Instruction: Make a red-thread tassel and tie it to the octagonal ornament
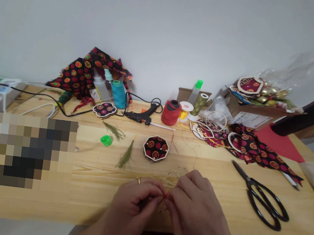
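Note:
Near the table's front edge, my left hand (136, 202) and my right hand (196, 204) meet, fingertips pinched together. Between them shows a tiny bit of red thread (165, 195); the rest of it is hidden by the fingers. Just beyond lies an octagonal patterned fabric piece (156, 148) with a pale rim. To its left are a green tassel (126, 155) and a small green cap (106, 140). A flower-shaped patterned piece (104, 109) with another green tassel (114, 131) lies farther back.
Black scissors (261, 197) lie at the right. Behind stand a red thread spool (171, 112), a teal spool (119, 95) and a black glue gun (142, 115). Patterned cloth (256, 147) and a filled cardboard box (253, 116) are at the back right. A blurred patch covers the left.

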Motion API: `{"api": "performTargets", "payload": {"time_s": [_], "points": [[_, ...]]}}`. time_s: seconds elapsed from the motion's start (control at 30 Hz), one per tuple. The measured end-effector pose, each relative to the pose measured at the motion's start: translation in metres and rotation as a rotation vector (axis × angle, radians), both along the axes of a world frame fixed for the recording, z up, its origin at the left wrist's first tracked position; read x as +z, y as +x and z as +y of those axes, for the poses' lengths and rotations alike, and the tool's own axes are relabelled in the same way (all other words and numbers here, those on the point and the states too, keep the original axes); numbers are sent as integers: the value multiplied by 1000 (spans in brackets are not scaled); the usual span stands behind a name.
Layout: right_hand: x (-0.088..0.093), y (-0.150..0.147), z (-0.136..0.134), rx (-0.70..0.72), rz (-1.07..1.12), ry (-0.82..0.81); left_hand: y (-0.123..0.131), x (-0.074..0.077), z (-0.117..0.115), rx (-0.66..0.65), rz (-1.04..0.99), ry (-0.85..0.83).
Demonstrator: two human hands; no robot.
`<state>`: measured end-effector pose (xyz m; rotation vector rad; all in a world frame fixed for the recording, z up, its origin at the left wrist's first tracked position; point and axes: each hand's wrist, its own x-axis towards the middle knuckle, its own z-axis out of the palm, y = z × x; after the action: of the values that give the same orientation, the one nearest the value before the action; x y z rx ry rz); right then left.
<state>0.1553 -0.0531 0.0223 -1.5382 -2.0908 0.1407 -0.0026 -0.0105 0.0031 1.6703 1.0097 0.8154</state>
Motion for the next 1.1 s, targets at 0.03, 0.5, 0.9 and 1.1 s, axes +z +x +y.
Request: {"api": "performTargets", "payload": {"time_s": [0.03,0.5,0.9,1.1], "points": [[0,0,0,-2,-17,7,0,0,0,-3,10,14],[-7,7,-1,28,-23,-59,0,2,2,-23,-62,-49],[-1,7,3,85,-188,31,2,2,1,-60,-56,-111],[2,8,6,90,-150,-10,-1,1,0,-65,-60,-137]]}}
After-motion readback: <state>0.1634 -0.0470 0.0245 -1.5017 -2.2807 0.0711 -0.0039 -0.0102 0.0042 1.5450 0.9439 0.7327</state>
